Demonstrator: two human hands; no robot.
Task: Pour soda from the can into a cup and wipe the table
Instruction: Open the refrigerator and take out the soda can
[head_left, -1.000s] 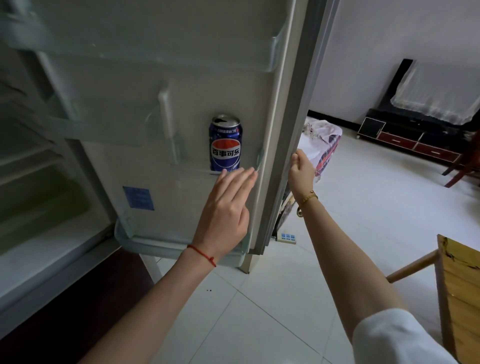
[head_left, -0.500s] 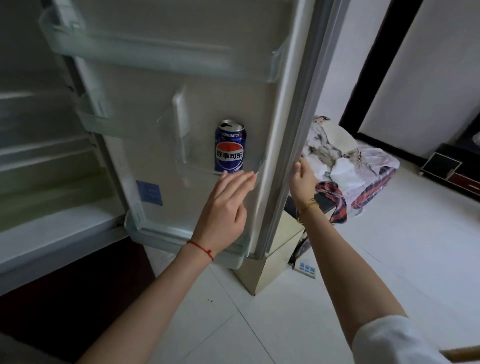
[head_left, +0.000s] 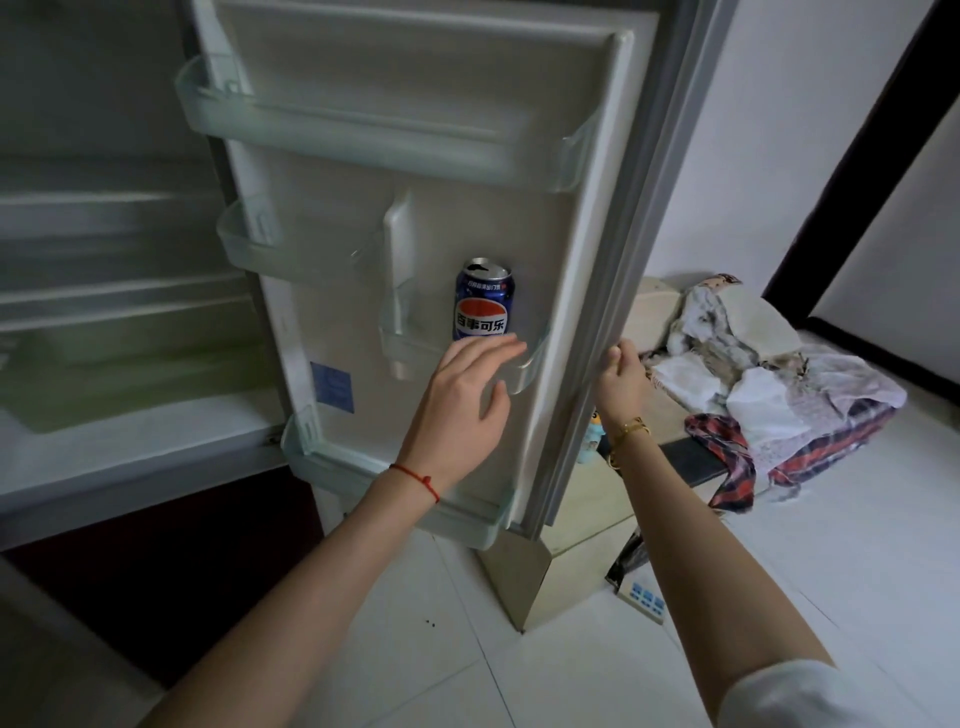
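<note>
A blue soda can (head_left: 483, 299) with a red, white and blue logo stands upright in a clear shelf of the open fridge door (head_left: 467, 171). Its top looks opened. My left hand (head_left: 462, 405) is stretched out just below and in front of the can, fingers together and extended, holding nothing and apart from the can. My right hand (head_left: 621, 382) grips the outer edge of the fridge door. No cup or cloth for wiping is in sight.
The fridge interior (head_left: 119, 312) with bare shelves lies to the left. A low cabinet (head_left: 654, 410) piled with clothes (head_left: 769, 374) stands behind the door at right. A power strip (head_left: 643, 597) lies on the white tiled floor.
The view has shifted up and left, so more of the door shows. My left hand has risen slightly toward the can. My right hand stays on the door edge.
</note>
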